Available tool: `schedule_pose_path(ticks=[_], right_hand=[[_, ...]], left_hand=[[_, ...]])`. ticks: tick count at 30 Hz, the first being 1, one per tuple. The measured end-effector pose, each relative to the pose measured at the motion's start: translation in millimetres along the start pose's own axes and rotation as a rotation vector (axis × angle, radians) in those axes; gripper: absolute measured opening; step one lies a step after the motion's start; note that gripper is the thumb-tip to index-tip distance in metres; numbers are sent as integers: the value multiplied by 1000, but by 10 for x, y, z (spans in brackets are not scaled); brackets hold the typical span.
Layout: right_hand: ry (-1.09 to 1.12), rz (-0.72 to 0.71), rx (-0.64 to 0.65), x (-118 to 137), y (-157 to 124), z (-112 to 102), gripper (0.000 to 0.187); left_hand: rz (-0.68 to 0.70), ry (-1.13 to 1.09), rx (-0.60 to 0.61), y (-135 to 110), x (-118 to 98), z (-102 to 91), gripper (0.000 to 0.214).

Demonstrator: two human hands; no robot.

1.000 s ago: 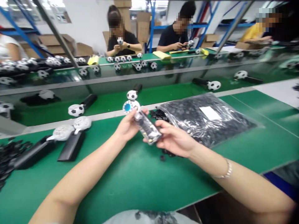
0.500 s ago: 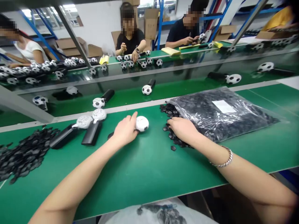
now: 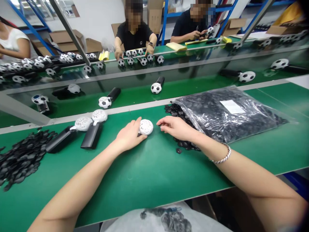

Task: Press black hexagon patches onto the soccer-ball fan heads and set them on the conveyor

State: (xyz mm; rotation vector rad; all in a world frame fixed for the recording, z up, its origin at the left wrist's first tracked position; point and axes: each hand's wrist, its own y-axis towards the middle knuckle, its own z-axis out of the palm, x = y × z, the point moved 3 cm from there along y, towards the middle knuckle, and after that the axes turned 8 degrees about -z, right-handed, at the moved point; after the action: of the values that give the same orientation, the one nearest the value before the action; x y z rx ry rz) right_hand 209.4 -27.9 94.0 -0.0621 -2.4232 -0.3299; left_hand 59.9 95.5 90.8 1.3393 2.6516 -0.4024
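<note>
My left hand point(image 3: 129, 135) lies on the green table and covers the handle of a small hand-held fan, whose white grille head point(image 3: 146, 127) sticks out past my fingers. Just to the right of that head, my right hand point(image 3: 176, 127) hovers with its fingertips drawn together; whether anything is between them I cannot make out. It is beside a loose heap of small black parts point(image 3: 177, 111) spilling from a clear plastic bag point(image 3: 229, 111).
Two more fans point(image 3: 90, 127) with black handles lie to the left, and a pile of black parts point(image 3: 21, 158) further left. Beyond the table edge a conveyor point(image 3: 135, 95) carries football-patterned fans point(image 3: 156, 88). Other people work at the far bench.
A second ago both hands held the fan up; my left hand then set it down. My right hand went to the black parts and has now moved left toward the fan head.
</note>
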Motion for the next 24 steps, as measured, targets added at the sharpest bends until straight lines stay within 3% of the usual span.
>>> schedule_pose_path(ticks=[2, 7, 13, 18, 22, 24], right_hand=[[66, -71, -56, 53, 12, 41, 17], [-41, -269, -240, 165, -46, 98, 13], [10, -301, -174, 220, -89, 257, 7], [-13, -417, -206, 267, -71, 310, 12], [2, -329, -260, 225, -44, 330, 8], [51, -244, -270, 177, -34, 342, 22]], left_hand=[[26, 1, 3, -23, -17, 4, 76], [88, -17, -63, -73, -61, -1, 73], [119, -143, -37, -80, -55, -16, 68], [111, -178, -35, -65, -58, -31, 70], [103, -190, -48, -52, -55, -29, 64], [108, -209, -43, -44, -46, -28, 64]])
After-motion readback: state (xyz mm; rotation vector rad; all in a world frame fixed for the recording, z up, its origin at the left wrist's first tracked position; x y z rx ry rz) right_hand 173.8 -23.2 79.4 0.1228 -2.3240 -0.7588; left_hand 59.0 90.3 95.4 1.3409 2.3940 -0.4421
